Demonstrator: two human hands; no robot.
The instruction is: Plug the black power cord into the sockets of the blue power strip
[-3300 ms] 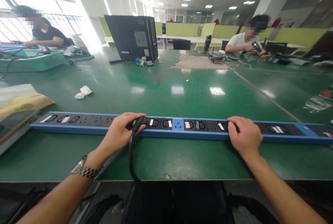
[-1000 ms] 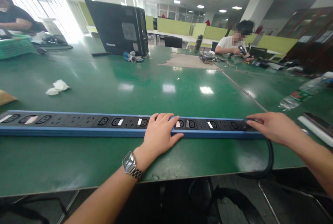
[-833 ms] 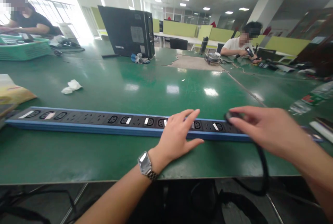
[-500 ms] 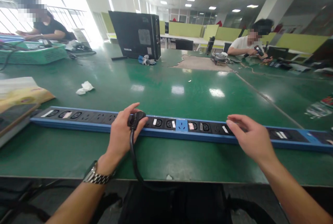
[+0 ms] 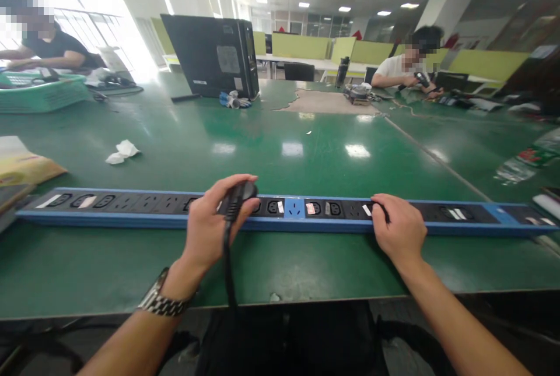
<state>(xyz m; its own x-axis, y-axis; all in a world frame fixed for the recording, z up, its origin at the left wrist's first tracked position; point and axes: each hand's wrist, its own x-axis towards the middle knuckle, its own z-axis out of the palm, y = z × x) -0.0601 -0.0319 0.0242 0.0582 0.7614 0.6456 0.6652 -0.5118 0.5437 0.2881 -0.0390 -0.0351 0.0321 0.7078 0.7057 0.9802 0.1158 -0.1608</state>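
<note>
Across the near side of the green worktable lies a long, blue-edged power strip. The right hand curls against it; whether it grips anything cannot be told. The left hand closes firmly around a black corded plug, apparently clear of the strip. Positioning the plug seems the step in hand; the next move calls for squaring it to one outlet.

The left forearm and right forearm extend forward, angled inward. The left hand forms a pinch grip, thumb opposing fingers. The right hand, well apart, faces down, fingers curled.
</note>
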